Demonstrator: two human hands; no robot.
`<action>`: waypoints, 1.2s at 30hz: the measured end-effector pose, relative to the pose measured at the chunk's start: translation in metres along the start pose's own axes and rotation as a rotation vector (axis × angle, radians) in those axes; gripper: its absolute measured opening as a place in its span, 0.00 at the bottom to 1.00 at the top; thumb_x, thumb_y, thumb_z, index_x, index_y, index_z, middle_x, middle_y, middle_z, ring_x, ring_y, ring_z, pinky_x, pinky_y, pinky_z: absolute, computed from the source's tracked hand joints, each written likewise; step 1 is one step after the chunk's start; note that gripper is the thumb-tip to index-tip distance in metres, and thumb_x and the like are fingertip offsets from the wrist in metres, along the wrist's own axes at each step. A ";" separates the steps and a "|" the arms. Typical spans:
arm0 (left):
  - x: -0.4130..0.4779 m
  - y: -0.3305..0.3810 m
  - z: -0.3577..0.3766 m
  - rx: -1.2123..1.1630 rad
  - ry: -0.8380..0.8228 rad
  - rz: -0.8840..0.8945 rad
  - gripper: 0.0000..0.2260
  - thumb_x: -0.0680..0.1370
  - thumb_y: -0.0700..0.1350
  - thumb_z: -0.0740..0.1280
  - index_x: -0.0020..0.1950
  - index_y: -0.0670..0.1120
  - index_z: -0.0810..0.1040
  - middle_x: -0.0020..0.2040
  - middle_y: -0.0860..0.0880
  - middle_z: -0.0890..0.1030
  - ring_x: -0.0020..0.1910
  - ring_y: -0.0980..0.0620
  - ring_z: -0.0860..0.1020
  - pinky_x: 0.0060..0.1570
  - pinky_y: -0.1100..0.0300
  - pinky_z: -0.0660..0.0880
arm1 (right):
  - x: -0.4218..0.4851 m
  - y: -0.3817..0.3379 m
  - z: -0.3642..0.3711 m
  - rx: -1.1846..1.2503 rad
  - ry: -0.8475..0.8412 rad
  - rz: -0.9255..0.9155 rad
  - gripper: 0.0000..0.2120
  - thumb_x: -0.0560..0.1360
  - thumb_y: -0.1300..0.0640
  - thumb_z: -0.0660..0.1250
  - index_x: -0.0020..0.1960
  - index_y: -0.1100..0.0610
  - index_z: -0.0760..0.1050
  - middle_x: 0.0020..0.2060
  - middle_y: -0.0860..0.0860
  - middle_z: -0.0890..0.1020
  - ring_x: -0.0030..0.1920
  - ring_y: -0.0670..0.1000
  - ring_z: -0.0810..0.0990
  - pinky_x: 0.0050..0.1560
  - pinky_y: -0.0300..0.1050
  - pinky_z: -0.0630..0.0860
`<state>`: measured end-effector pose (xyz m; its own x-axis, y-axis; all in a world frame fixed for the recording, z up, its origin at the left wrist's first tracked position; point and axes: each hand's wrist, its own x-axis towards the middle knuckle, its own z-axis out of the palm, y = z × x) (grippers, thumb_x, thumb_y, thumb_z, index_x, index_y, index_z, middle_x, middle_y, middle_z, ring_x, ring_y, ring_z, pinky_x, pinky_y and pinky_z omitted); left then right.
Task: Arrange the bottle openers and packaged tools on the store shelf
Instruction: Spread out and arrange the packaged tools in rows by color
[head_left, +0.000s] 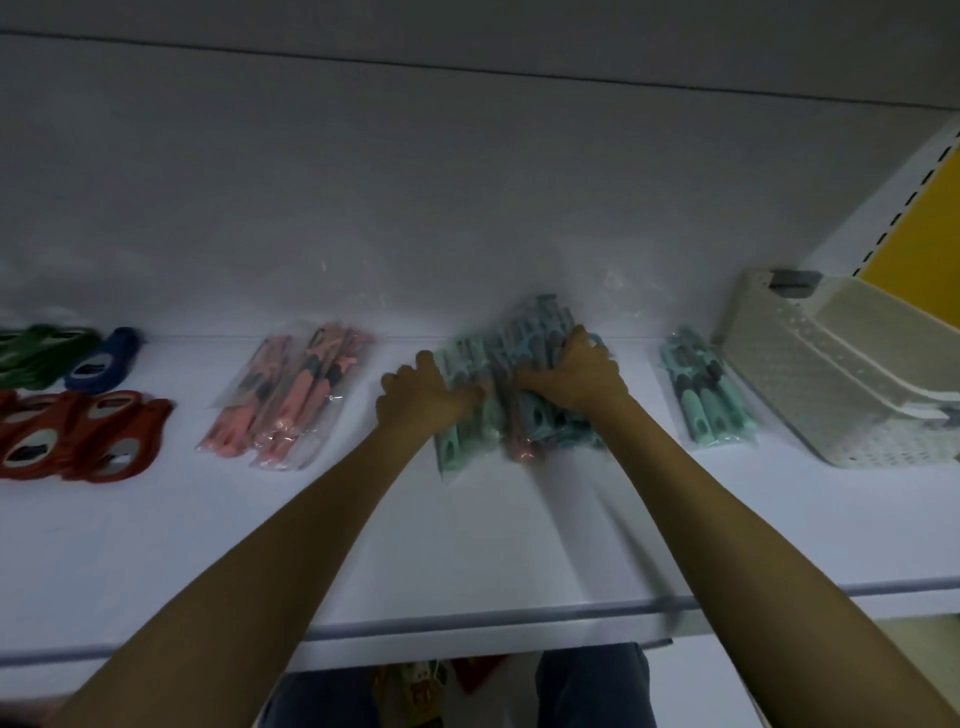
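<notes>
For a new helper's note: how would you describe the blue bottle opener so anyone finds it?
Go to the white shelf's left end. Behind the red bottle openers, right of the green ones, lies the blue bottle opener, the only blue one.

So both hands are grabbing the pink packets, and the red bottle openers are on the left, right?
Not quite. In the head view the left hand and right hand grip the teal and blue packets; the pink packets lie untouched to their left. The red bottle openers are indeed on the left.
</notes>
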<state>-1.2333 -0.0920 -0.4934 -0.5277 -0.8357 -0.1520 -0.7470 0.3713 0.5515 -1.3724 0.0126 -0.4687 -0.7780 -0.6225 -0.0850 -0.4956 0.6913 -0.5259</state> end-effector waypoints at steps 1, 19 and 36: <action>0.000 0.006 0.004 0.003 -0.008 -0.006 0.41 0.69 0.67 0.67 0.72 0.45 0.60 0.67 0.40 0.70 0.67 0.38 0.65 0.63 0.47 0.67 | -0.001 0.000 0.001 0.000 0.013 0.003 0.52 0.65 0.34 0.71 0.76 0.58 0.51 0.72 0.60 0.61 0.70 0.64 0.63 0.68 0.62 0.65; 0.010 -0.015 -0.020 -0.053 0.025 0.026 0.26 0.70 0.45 0.73 0.62 0.38 0.66 0.49 0.45 0.75 0.48 0.45 0.76 0.40 0.57 0.72 | -0.025 0.008 -0.010 0.077 0.096 -0.145 0.28 0.75 0.40 0.65 0.66 0.59 0.71 0.64 0.59 0.74 0.62 0.61 0.73 0.63 0.56 0.72; -0.041 0.012 -0.046 -0.966 0.022 0.484 0.27 0.71 0.25 0.67 0.66 0.43 0.67 0.55 0.45 0.80 0.52 0.52 0.81 0.46 0.62 0.78 | -0.079 -0.074 0.010 1.181 -0.041 -0.341 0.18 0.75 0.56 0.69 0.63 0.57 0.73 0.52 0.52 0.83 0.50 0.47 0.83 0.52 0.43 0.80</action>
<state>-1.2023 -0.0712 -0.4429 -0.6662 -0.6968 0.2658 0.1795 0.1961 0.9640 -1.2704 0.0072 -0.4318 -0.6541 -0.7318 0.1915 -0.0009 -0.2524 -0.9676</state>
